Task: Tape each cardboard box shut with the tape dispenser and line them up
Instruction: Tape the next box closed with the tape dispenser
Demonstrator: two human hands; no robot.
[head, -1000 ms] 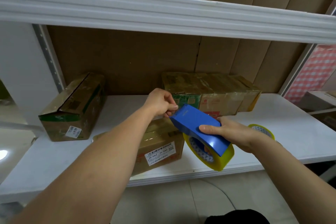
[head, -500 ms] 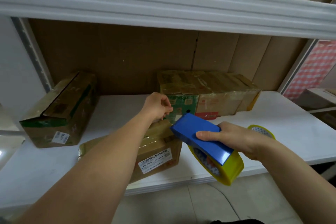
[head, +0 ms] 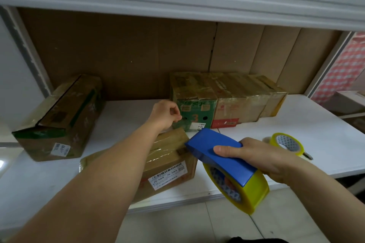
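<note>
- Right hand (head: 262,156) is wrapped around the tape dispenser (head: 223,156): blue housing, yellow roll (head: 245,191) under it. It's held off the shelf edge at 5 o'clock, nose aimed toward the box being worked.
- Left hand (head: 166,114) sits just past the far end of the near box (head: 167,156), fingers curled with thumb against fingertips. Looks like it's pinching a clear tape end, but no tape is visible, so I can't tell.
- Near box is at 6 o'clock on the white shelf (head: 316,124), label facing out, glossy tape already over its top.
- To do the step well, my read: keep the strip taut, lay it straight down the seam, carry it over the far edge, press flat, then cut at the dispenser blade. Slack will wrinkle it.
- Count of boxes: 1 near box, 1 lying at 9 o'clock (head: 59,116) with its seam gaping, and a row at 12–1 o'clock (head: 227,100) that reads as 3, maybe 4; the far end is hard to separate.
- Dispensers: 1. Spare tape rolls: 1 (head: 287,143), on the shelf at 3 o'clock.
</note>
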